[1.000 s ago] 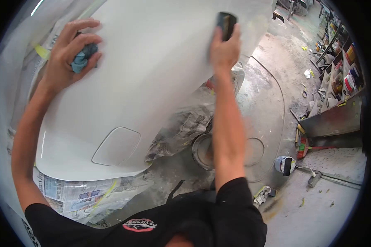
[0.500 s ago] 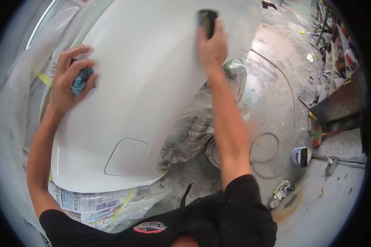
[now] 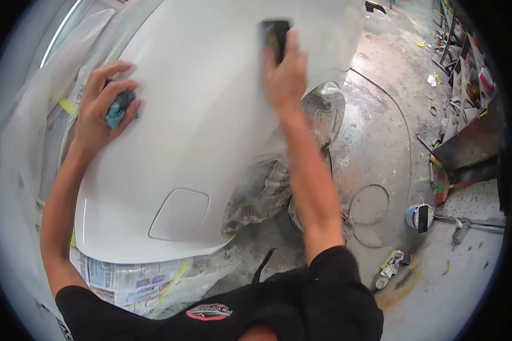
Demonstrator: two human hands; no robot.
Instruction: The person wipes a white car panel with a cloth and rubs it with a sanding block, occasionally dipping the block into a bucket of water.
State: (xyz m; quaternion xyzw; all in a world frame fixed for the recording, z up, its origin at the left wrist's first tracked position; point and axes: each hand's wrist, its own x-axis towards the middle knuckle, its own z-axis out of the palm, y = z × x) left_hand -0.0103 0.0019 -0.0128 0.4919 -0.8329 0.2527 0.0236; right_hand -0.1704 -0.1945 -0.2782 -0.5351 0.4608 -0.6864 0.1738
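A light grey-white car body panel with a fuel flap fills the middle of the view. My right hand holds a black sanding block against the panel's upper right part; both are blurred by motion. On the panel's left edge, my left hand has its fingers curled round a crumpled blue cloth. The thumb and fingertips rest on or close to the panel.
Newspaper masks the area below the panel, and plastic sheeting hangs at the left. A masked wheel area lies right of the panel. On the floor are a hose and a white bucket. Cluttered shelves stand at the right.
My right hand and the sanding block have moved slightly left and down over the panel. My left hand keeps the cloth at the panel's edge. The whole view has shifted a little.
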